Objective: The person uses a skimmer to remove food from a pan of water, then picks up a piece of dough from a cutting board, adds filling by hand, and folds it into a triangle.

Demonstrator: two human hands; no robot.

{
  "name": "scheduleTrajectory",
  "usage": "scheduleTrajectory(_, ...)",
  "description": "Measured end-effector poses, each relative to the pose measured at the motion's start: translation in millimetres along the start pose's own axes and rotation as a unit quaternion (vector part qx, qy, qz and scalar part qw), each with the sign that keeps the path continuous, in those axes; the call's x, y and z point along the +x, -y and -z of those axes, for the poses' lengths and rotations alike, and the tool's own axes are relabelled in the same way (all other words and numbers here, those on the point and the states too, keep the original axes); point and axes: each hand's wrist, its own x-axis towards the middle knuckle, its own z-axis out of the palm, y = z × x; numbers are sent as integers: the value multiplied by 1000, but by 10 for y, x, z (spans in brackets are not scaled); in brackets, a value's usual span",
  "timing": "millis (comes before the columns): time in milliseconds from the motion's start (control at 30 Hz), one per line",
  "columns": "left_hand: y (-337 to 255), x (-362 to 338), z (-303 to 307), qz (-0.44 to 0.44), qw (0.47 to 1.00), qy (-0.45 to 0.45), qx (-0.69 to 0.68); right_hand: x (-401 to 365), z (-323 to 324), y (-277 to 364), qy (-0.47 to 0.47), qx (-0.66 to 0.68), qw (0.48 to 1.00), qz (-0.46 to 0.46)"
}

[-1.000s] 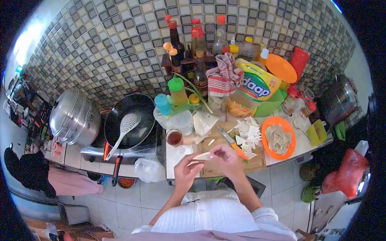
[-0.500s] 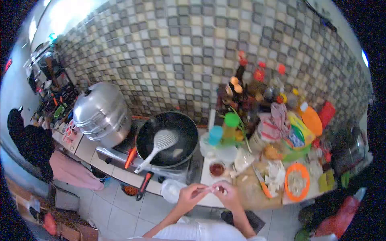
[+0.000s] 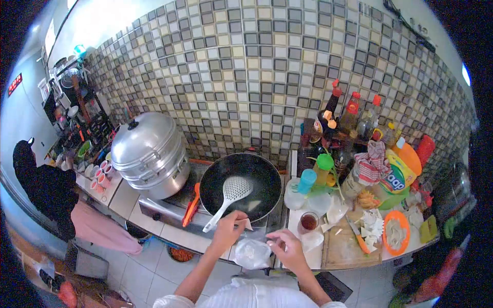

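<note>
My left hand (image 3: 227,232) is closed at the near rim of the black wok (image 3: 267,177), with a small flat pinkish piece (image 3: 248,224) at its fingertips. My right hand (image 3: 288,250) has its thumb and index finger slightly apart, and nothing shows between them. Between and below the two hands lies a clear plastic bag (image 3: 252,253) with pale contents. A white slotted ladle (image 3: 237,189) rests in the wok, its handle over the near-left rim. Beside the ladle, a small pale piece (image 3: 253,205) lies in the wok.
A large steamer pot (image 3: 151,154) stands left. To the right are a glass of dark liquid (image 3: 308,222), a cutting board (image 3: 336,251) with a knife (image 3: 358,235), an orange-rimmed plate (image 3: 406,232) and several bottles. A person in black (image 3: 43,190) is at far left.
My hands, together before, have separated, the left one now by the wok and the right one beyond the bag. The view has shifted, so the counter items appear further right.
</note>
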Motion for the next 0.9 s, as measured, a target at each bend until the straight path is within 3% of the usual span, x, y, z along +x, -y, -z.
scheduleTrajectory(233, 544, 849, -145, -141, 980, 23, 139, -157, -119, -34, 7, -45, 999, -3)
scheduleTrajectory(333, 748, 1203, -326, -114, 954, 75, 267, -240, -27, 17, 41, -62, 996, -56)
scheduleTrajectory(433, 717, 1401, -406, -129, 927, 51, 349, -338, 64, 5, 9, -87, 995, -38)
scheduleTrajectory(533, 724, 1542, -510, -81, 915, 60, 390, -450, 201, -60, -9, -63, 996, -67)
scheduleTrajectory(600, 812, 1613, -573, -107, 907, 72, 400, -540, 303, -164, -15, -72, 995, -73)
scheduleTrajectory(700, 986, 1711, -694, -76, 904, 101, 409, -671, 489, -270, -32, -65, 994, -78)
scheduleTrajectory(767, 1056, 1762, -804, -73, 896, 97, 428, -749, 645, -342, -33, -93, 987, -125)
scheduleTrajectory(867, 991, 1707, -947, -80, 878, 72, 466, -871, 853, -453, -61, -99, 987, -115)
scheduleTrajectory(900, 565, 1596, -865, -48, 896, 40, 440, -918, 929, -473, -61, -98, 986, -116)
